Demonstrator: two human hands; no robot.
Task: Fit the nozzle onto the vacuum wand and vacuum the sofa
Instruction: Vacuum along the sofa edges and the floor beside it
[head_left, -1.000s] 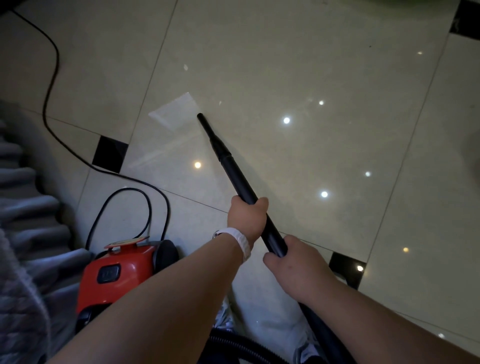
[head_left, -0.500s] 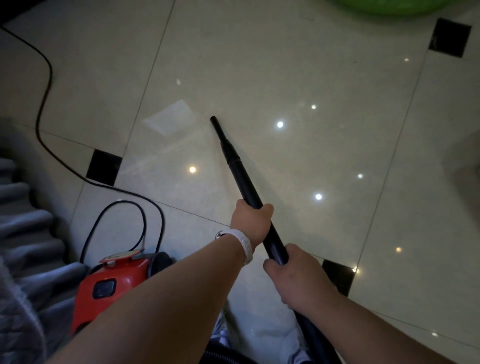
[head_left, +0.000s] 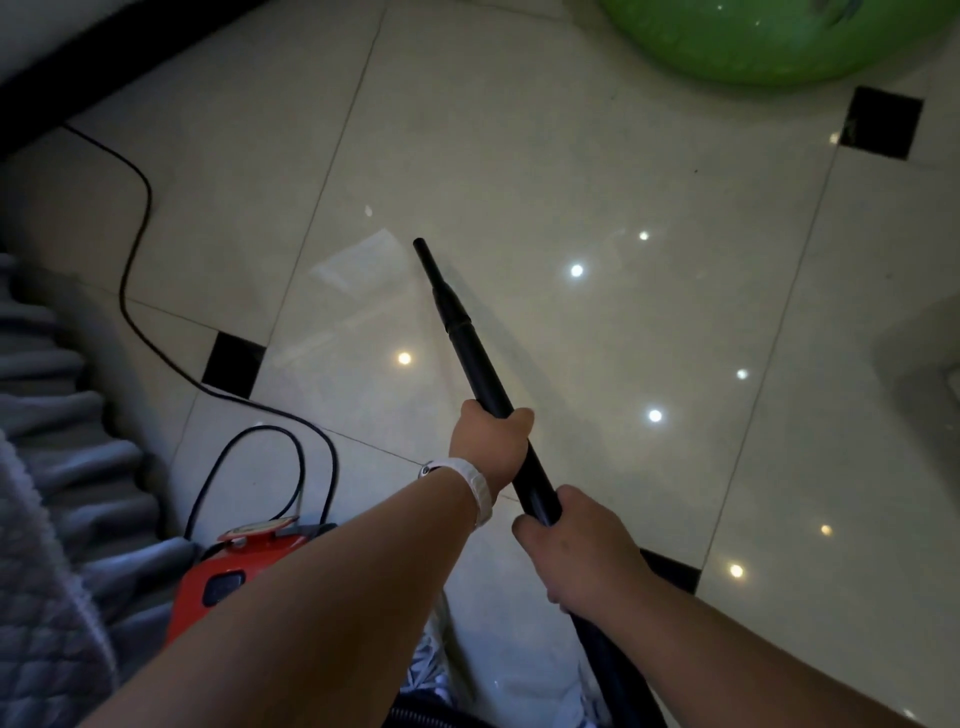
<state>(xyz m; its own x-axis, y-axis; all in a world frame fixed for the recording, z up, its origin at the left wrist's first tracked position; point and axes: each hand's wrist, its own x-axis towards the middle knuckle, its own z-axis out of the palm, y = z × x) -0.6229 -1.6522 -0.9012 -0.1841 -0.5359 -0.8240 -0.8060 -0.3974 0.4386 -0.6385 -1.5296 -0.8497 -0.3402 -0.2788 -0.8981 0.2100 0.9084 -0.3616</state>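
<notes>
A black vacuum wand runs from the lower right up toward the middle of the floor. A narrow black nozzle sits on its far end, pointing up-left above the tiles. My left hand is wrapped around the wand's middle. My right hand grips the wand lower down, close to my left. The red vacuum body stands on the floor at the lower left, partly hidden by my left forearm. A grey quilted sofa cover fills the left edge.
A black power cord snakes across the tiles from the top left to the vacuum. A green inflatable object lies at the top right. Glossy cream tiles with small black insets reflect ceiling lights. A white wristband is on my left wrist.
The view has tilted upward, bringing the green object and a dark edge at the top left into sight. The wand tip has swung slightly right. Both hands keep their grip.
</notes>
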